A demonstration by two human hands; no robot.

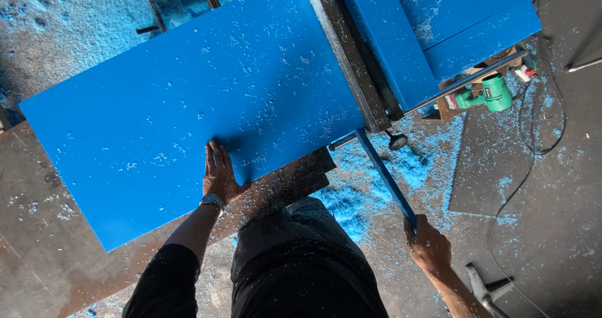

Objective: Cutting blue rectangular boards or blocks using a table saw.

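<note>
Left hand (219,174): lying flat, fingers spread, pressing the near edge of the large blue panel (188,105), gripping nothing. Right hand (427,243): closing around the near end of a narrow blue strip (384,174), which is running away from the grip toward the saw table's rail (357,73); blue shavings (351,199) are lying between both hands.

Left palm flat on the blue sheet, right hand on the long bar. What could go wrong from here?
1. The left hand only presses flat on the blue sheet, which is dusted with shavings; it could slide.
2. The right hand grips just the tip of the blue bar, so it may slip off.
3. The black cable and the blue shavings lie on the floor near the feet: trip or slip hazard.
</note>
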